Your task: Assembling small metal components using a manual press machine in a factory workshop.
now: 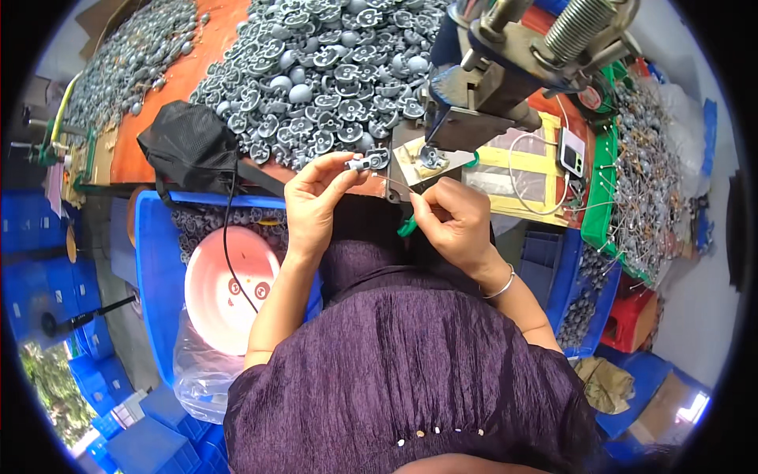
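Observation:
A small grey plastic part (371, 160) with a cut-out face is pinched between the thumb and fingers of my left hand (310, 209), just in front of the press. A thin wire (395, 181) runs from near that part toward my right hand (458, 220). My right hand's thumb and forefinger are closed on the wire's other end. Above and between my hands, another grey piece (431, 158) sits on the metal base under the press head (474, 118). Something green, partly hidden, shows below my right fingertips.
A large heap of grey plastic parts (324, 75) covers the orange table (217, 35). To its left lie a black mesh bag (193, 142) and more parts. On the right are a white device (572, 152) with a cable and a green tray (602, 186). A pink basin (225, 316) stands below left.

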Available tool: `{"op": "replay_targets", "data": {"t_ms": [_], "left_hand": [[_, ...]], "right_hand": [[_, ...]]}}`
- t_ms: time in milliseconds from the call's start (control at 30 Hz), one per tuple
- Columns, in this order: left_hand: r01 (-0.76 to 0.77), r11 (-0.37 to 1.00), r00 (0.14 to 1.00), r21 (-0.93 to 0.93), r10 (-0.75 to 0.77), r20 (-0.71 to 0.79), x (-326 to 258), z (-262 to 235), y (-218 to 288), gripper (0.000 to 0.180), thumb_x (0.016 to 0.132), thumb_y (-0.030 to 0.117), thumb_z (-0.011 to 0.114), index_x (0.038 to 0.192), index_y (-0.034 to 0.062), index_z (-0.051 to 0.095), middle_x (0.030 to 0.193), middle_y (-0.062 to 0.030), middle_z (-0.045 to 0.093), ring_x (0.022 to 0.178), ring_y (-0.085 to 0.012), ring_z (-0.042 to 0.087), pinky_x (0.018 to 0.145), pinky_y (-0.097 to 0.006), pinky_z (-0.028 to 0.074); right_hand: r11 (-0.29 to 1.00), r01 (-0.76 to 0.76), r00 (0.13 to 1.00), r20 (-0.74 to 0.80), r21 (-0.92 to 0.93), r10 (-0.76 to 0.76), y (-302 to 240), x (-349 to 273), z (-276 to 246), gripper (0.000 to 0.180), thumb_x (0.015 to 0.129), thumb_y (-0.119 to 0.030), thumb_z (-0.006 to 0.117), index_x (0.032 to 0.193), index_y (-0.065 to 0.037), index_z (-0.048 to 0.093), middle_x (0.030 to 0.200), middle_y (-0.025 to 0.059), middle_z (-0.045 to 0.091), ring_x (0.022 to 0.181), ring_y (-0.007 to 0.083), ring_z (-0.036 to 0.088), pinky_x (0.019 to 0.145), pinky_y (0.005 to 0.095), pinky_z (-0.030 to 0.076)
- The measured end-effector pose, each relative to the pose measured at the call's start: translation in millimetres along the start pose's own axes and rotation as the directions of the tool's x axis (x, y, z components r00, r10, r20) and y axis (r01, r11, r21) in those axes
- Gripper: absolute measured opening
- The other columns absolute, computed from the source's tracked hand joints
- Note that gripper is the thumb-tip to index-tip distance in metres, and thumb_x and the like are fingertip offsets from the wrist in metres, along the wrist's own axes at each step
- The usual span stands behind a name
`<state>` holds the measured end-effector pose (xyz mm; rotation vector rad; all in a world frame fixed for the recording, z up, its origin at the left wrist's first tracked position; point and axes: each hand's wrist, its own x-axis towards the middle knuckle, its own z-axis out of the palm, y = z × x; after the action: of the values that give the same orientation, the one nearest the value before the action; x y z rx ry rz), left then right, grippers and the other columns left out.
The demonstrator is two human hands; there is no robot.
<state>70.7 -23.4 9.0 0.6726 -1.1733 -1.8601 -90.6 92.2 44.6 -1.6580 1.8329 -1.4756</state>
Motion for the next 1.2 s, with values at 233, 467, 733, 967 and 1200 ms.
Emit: {"op": "replay_targets", "data": {"t_ms": [233,467,733,967,1200], "left_hand": [[-0.031,0.978,1.000,0.208,0.030,0.006,-7,11,10,0.021,0.081,-0.004,0.065,0.102,-0.0010,0.065,0.095,-0.0073,0.067,0.085,-0.0126,0.064,0.079,-0.025,0.051],[-0.378,0.892,0.877,0.249,0.260,0.404,-8,30,-3,0.022,0.081,0.000,0.064,0.102,0.0015,0.067,0.104,-0.0104,0.065,0.093,-0.0203,0.063,0.080,-0.031,0.051],[-0.637,0.717,0.755,0.284,0.506,0.416,-13,34,4,0.020,0.086,0.008,0.062,0.105,0.0011,0.065,0.108,-0.0112,0.064,0.101,-0.0259,0.060,0.089,-0.033,0.046],[-0.290,0.205,0.678,0.935,0.734,0.049,-12,37,26,0.042,0.074,0.015,0.071,0.113,0.0029,0.060,0.107,-0.0098,0.060,0.106,-0.0287,0.054,0.100,-0.038,0.039],[-0.448,0.618,0.894,0.647,0.293,0.339,-17,39,-10,0.020,0.076,0.007,0.070,0.095,0.0013,0.066,0.081,-0.0116,0.063,0.073,-0.0255,0.061,0.062,-0.031,0.048]], "right_hand": [[0.999,0.037,0.993,0.113,-0.015,-0.035,-3,3,6,0.016,0.078,-0.003,0.067,0.066,-0.002,0.056,0.058,0.0065,0.049,0.047,0.0168,0.047,0.045,0.0287,0.034],[0.734,-0.587,0.809,0.284,0.341,0.515,22,-15,-12,0.017,0.090,-0.013,0.057,0.080,-0.001,0.064,0.064,0.0012,0.059,0.050,0.0051,0.048,0.046,0.0199,0.035],[0.469,-0.553,0.769,0.203,0.689,0.607,37,-36,-21,0.012,0.092,-0.010,0.055,0.101,-0.003,0.054,0.075,0.0021,0.056,0.058,0.0084,0.054,0.049,0.0207,0.044],[0.800,-0.429,0.881,0.001,0.420,0.472,45,-39,-21,0.007,0.091,-0.005,0.055,0.098,-0.003,0.055,0.085,0.0017,0.058,0.065,0.0069,0.055,0.059,0.0192,0.046],[0.863,-0.411,0.911,0.154,0.293,0.381,22,-16,-3,0.018,0.087,-0.006,0.060,0.104,-0.003,0.056,0.081,0.0024,0.060,0.070,0.0063,0.056,0.061,0.0199,0.045]]}}
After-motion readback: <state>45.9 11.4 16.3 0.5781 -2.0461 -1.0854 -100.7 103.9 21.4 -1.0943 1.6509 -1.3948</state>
